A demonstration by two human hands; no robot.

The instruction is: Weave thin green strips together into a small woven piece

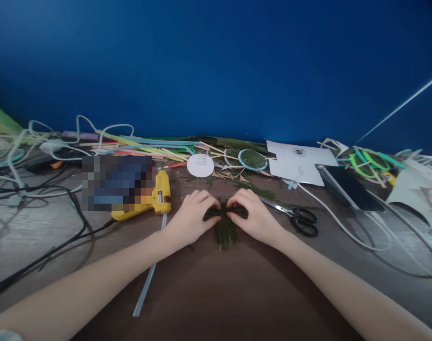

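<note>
A small bundle of dark green, needle-like sprigs [225, 234] is between my hands, its ends fanning down toward me over the brown table. My left hand [194, 215] pinches its left side between thumb and fingers. From the other side, my right hand [253, 215] pinches it the same way, and the fingertips of both hands nearly meet. Just right of my right hand lie scissors with black handles [304, 221]. A yellow glue gun [162, 192] rests left of my left hand, a clear glue stick [145, 289] sticking out of it toward me.
Behind my hands lie a white round card [201, 165], a blue-rimmed green disc [252, 159] and a white printed sheet [301, 162]. A phone [354, 188] with a white cable is at the right. Tangled cables [20, 189] cover the left side, and a blue partition [216, 66] stands behind.
</note>
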